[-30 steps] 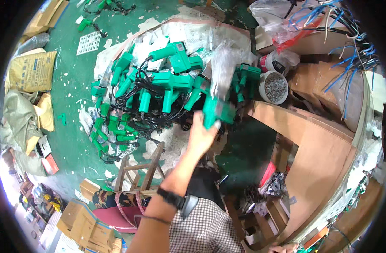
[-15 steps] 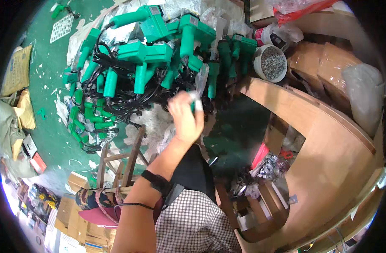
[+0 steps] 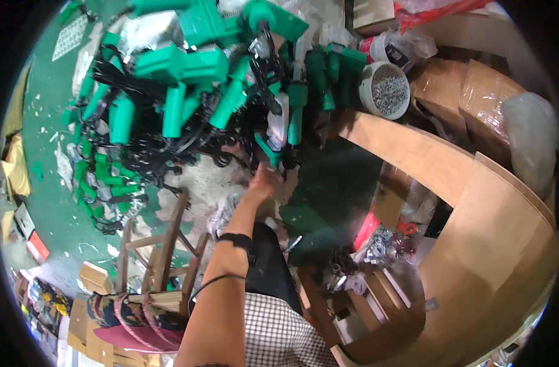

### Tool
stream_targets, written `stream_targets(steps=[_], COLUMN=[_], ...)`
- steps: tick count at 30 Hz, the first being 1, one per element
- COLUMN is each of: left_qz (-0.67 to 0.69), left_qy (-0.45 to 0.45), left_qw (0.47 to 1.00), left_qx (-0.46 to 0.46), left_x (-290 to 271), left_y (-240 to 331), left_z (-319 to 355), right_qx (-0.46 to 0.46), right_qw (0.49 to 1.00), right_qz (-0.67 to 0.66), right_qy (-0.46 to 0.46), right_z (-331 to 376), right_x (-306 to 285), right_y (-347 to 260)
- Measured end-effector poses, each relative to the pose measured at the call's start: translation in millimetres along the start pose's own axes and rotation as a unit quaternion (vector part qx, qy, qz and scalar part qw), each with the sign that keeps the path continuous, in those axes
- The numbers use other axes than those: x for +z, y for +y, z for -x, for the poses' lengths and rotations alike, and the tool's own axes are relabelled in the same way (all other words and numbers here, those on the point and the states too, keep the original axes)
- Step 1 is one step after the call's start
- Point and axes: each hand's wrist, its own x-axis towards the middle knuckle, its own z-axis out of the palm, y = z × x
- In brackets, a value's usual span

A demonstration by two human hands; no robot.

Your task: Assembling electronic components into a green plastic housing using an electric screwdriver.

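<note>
My left hand [image 3: 264,183] reaches forward and down at the near edge of a heap of green corded tools. Its fingers are blurred and partly hidden beside a small green part [image 3: 267,150], so their grip is unclear. Just beyond them stands a piece in clear plastic wrap [image 3: 277,125] among black cords [image 3: 191,142]. The tools have boxy bodies and thick round handles, like the green handle [image 3: 173,110] left of my hand. A black band [image 3: 235,240] circles my left wrist. My right hand is out of view.
A curved wooden panel [image 3: 475,226] fills the right side. Beyond it are a white bucket of small metal pieces [image 3: 386,92] and a brown carton [image 3: 444,82]. To the left of my forearm are a wooden stool frame [image 3: 166,244] and smaller green tools [image 3: 111,180].
My left hand has gone from above the cords, with its fingers showing, down to the small green part. The whole view has shifted, and the tool heap now sits further left.
</note>
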Motion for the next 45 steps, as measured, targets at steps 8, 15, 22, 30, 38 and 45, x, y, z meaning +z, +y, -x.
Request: stream_targets(steps=[8, 15, 22, 30, 38, 45], left_qz=[0.125, 0.277, 0.380, 0.254, 0.263, 0.019], left_qy=[0.009, 0.014, 0.107, 0.056, 0.274, 0.435], left_qw=[0.987, 0.959, 0.912, 0.965, 0.915, 0.899], left_qx=[-0.104, -0.057, 0.107, 0.037, 0.135, 0.041], left_x=[30.7, 59.8, 12.7, -129.2, -265.3, -480.6], left_y=[34.4, -46.0, 64.8, 125.8, 164.7, 129.8], left_z=[-14.8, -71.7, 170.6, 422.3, 443.9, 292.1], right_qx=[0.013, 0.009, -0.009, 0.022, 0.012, 0.009], right_qw=[0.998, 0.999, 0.999, 0.990, 0.989, 0.991], right_qz=[0.058, 0.045, -0.012, -0.123, -0.125, -0.082], right_qy=[0.004, -0.007, 0.035, 0.063, 0.072, 0.101], right_z=[14.8, 16.3, -1.1, -11.6, -22.3, -15.0], right_x=[-8.5, 3.2, -18.8, -45.8, -55.9, -39.1], right_y=[-12.4, -6.7, -21.8, -36.3, -45.1, -37.6])
